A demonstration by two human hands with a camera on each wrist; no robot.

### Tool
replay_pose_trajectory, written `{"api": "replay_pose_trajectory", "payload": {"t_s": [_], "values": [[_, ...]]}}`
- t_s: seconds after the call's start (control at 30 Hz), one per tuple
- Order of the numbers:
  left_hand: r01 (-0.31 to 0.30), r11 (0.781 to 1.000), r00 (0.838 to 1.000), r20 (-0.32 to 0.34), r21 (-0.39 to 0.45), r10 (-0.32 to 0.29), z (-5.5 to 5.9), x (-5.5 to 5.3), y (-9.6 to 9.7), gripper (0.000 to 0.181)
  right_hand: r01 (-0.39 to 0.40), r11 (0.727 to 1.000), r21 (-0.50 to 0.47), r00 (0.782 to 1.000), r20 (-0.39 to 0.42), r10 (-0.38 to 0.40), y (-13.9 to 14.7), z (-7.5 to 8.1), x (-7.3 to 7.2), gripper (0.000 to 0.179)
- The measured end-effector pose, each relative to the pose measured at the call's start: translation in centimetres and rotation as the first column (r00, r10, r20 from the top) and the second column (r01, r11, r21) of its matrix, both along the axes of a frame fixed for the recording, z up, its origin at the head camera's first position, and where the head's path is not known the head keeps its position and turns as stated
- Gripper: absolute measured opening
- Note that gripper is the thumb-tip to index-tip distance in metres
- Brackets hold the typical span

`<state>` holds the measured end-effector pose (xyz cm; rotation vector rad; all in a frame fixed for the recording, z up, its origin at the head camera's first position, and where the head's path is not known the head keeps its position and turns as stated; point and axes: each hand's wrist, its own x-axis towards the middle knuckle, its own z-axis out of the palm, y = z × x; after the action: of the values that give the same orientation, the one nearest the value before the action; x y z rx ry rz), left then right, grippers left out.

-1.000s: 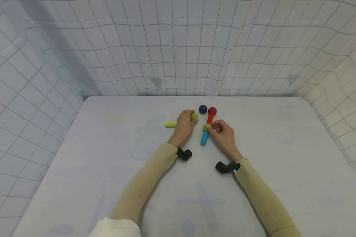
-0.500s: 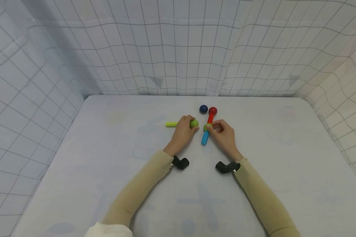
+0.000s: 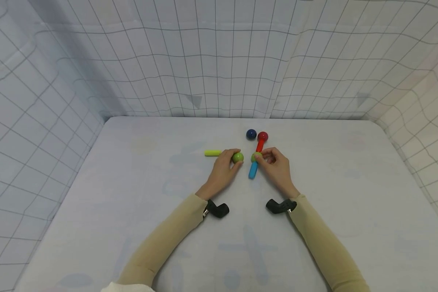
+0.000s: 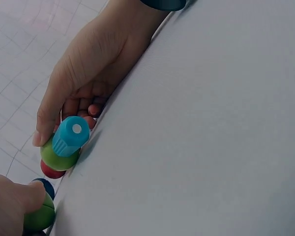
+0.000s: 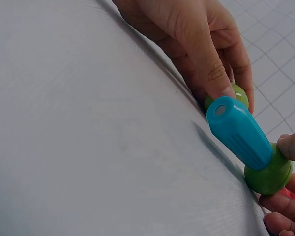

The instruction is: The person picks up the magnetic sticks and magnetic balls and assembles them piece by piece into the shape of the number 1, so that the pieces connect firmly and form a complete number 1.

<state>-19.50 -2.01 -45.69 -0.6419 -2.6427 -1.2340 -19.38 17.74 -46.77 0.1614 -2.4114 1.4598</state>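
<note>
My left hand (image 3: 221, 172) grips a green ball (image 3: 238, 157) between thumb and fingers, low over the table. My right hand (image 3: 278, 168) pinches another green ball (image 5: 268, 169), which has a ribbed blue stick (image 5: 240, 132) set against it. The stick's near end shows a pale round spot in both wrist views. On the far side of that ball a red stick (image 3: 260, 145) runs to a red ball (image 3: 263, 136); the fingers partly hide where they meet. A short gap separates the two green balls.
Behind the left hand lies a yellow-green stick (image 3: 212, 153), partly hidden by it. A dark blue ball (image 3: 251, 134) sits beside the red ball. The white cloth-covered table (image 3: 336, 174) ends at a hanging grid-patterned curtain (image 3: 241, 61).
My left hand has drawn the green ball nearer to my body, and the ball has turned, so its grooves no longer show. My right hand has stayed in place on its ball.
</note>
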Motion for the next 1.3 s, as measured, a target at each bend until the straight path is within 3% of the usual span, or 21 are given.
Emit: {"api": "replay_pose_trajectory", "payload": {"t_s": [0.37,1.3], "values": [[0.023,0.999,0.999,-0.047,0.044,-0.021,-0.9,0.6,-0.4,0.031,-0.015,1.000,0.005,1.000,0.003,0.015,0.0,-0.1,0.1,0.026],[0.048,0.980,0.999,-0.022,0.195,-0.045,-0.7,2.6,-0.9,0.030,-0.003,1.000,-0.005,1.000,0.012,0.003,0.0,-0.1,0.2,0.028]]}}
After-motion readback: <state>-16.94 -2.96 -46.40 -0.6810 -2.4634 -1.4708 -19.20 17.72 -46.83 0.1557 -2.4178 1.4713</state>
